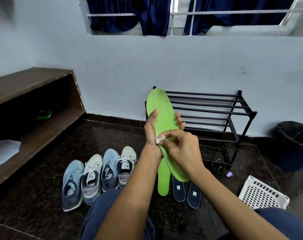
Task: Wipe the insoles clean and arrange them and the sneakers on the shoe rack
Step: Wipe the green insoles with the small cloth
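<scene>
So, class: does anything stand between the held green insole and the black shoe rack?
Nothing visible does. The green insole, gripped by the left hand, is raised directly in front of the shoe rack.

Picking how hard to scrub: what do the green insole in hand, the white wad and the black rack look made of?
Green insole: looks like foam, thin and matte, gripped by the left hand. White wad: probably tissue or a wet wipe, crumpled soft in the right hand. Rack: likely painted metal tubes, thin, straight, faintly glossy.
</scene>
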`<state>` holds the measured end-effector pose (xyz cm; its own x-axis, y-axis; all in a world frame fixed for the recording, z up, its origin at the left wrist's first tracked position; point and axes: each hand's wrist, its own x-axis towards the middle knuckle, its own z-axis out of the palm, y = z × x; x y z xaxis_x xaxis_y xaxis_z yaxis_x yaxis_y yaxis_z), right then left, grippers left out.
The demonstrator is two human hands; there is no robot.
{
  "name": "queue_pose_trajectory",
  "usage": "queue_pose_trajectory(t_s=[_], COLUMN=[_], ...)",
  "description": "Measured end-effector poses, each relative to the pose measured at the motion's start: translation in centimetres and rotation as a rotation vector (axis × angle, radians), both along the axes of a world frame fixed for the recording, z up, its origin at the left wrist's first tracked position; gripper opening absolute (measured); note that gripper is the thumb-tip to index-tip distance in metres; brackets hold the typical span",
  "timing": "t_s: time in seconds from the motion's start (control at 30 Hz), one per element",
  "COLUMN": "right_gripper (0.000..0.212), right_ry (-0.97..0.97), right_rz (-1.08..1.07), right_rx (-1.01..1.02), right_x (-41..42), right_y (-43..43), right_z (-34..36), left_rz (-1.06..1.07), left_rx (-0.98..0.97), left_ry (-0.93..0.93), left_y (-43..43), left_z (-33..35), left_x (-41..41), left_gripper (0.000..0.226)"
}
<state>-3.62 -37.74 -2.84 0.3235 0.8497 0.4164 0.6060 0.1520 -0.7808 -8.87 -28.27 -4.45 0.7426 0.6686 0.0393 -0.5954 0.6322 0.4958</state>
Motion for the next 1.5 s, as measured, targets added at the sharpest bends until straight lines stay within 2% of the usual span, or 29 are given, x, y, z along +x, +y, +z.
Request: queue_pose_trajectory(t_s=[0.1,0.2,0.33,0.5,0.6,0.87,1.0,1.17,1.3,1.5], right_gripper=[0.011,0.012,0.012,0.008,0.010,0.011,0.010,0.014,0.015,0.013], right_ry=[0.001,0.075,0.133,0.043,0.010,-0.050,-0.013,-0.014,-0.075,-0.049], right_rz=[0.022,-0.028,-0.136,-0.270,-0.209,-0.027,-0.064,-0.232,-0.330,-0.165], right_rx=[-0.001,-0.007,0.020,-0.021,-0.015,-0.076,-0.054,-0.014,-0.009,0.027], right_x=[0.0,0.6,1.2,1.7,1.7,1.0,1.2,2.2,2.6,2.0], right_y=[-0.3,0.0,0.8,1.8,1.6,-0.2,-0.3,0.6,1.2,0.6], right_z=[0.0,0.2,0.4,0.5,0.6,-0.5,-0.2,0.2,0.4,0.3], left_rz=[-0.004,0.049,0.016,0.015,-0.011,0.032,0.030,-0.024,-0.036,-0.004], left_rx=[0.001,-0.041,-0.081,-0.046,-0.054,-0.018,-0.018,-0.023,-0.013,-0.036], left_ry=[0.027,0.142,0.221,0.250,0.221,0.121,0.083,0.214,0.278,0.172], left_y=[0.1,-0.8,-1.6,-2.0,-1.8,0.5,0.1,-1.9,-2.4,-1.8], left_z=[0.2,0.3,0.3,0.4,0.8,0.7,0.8,0.7,0.2,0.2], left_x=[-0.1,0.5,1.2,2.1,1.6,-0.1,0.4,1.8,2.4,1.7], left_gripper=[0.072,0.062,0.060,0.062,0.055,0.069,0.066,0.055,0.059,0.060])
